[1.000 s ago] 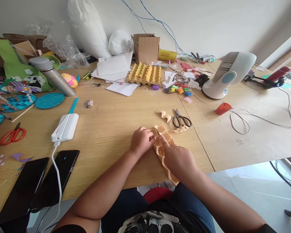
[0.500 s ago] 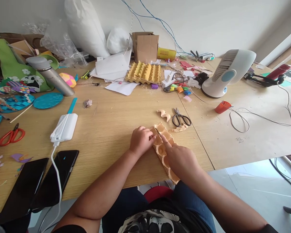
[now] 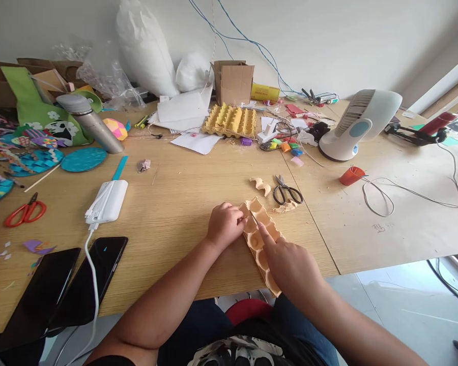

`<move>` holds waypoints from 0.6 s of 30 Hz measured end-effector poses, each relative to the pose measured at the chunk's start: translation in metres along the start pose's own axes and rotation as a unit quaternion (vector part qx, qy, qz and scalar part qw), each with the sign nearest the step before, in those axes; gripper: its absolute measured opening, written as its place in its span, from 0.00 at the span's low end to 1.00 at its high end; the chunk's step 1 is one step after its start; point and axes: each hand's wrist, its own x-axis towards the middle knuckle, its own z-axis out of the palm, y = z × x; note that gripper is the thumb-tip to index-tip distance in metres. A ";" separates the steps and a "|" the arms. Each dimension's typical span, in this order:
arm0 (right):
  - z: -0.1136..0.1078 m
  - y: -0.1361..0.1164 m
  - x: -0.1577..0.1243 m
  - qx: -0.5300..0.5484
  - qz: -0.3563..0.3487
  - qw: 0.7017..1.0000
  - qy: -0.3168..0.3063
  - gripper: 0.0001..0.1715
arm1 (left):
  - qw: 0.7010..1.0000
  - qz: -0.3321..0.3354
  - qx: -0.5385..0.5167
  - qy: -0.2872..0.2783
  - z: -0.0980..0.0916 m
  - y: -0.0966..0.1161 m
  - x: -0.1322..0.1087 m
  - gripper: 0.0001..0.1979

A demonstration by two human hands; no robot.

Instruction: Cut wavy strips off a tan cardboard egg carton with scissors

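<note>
A strip of peach-coloured egg carton lies at the table's front edge, its cups facing up. My left hand is closed on the carton's far left edge, holding it against the table. In my right hand is a thin-bladed knife, my index finger stretched along its back; the handle is hidden in the palm. The blade rests among the cups near the carton's far end. Just beyond lie black-handled scissors and two cut carton scraps, one curved scrap and one strip.
A yellow egg tray, a cardboard box and clay packets stand at the back. To the right are a white fan and a red cup. On the left lie a power bank, phones, red-handled scissors and a steel bottle.
The view has shifted slightly. My right hand and the knife have slid a little towards me along the carton. My left hand keeps its hold. Another person's hand at the left edge is gone from view.
</note>
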 end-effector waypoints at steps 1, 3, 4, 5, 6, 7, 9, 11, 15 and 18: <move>0.000 0.001 -0.002 0.002 0.002 1.000 0.004 0.37 | 1.000 0.001 0.001 0.002 0.000 0.000 0.000 0.12; 0.000 0.001 0.001 0.007 0.008 1.000 0.012 0.37 | 1.000 0.005 0.003 0.005 0.000 0.001 0.000 0.12; 0.000 0.000 0.005 0.009 0.012 1.000 0.015 0.37 | 1.000 0.007 0.004 0.004 0.000 0.002 0.000 0.13; 0.001 -0.001 0.009 0.014 0.014 1.000 0.019 0.38 | 1.000 0.009 0.005 0.003 0.000 0.002 0.000 0.13; 0.001 -0.001 0.014 0.018 0.017 0.999 0.024 0.40 | 1.000 0.009 0.006 0.003 -0.001 0.002 0.001 0.13; 0.000 -0.002 0.017 0.020 0.017 0.999 0.026 0.40 | 1.000 0.008 0.008 0.003 -0.002 0.002 0.000 0.14; 0.000 -0.003 0.018 0.017 0.014 0.999 0.025 0.41 | 1.000 0.006 0.011 0.004 -0.002 0.002 0.000 0.14; -0.001 -0.001 0.012 0.008 0.009 1.000 0.015 0.42 | 1.000 0.004 0.012 0.006 -0.002 0.003 -0.001 0.14; -0.002 0.002 0.003 -0.008 0.010 1.000 -0.003 0.42 | 1.000 0.007 0.006 0.005 -0.001 0.003 -0.001 0.13; -0.001 0.001 0.011 0.004 0.013 1.000 0.007 0.42 | 1.000 0.011 0.000 0.000 -0.002 0.003 0.000 0.13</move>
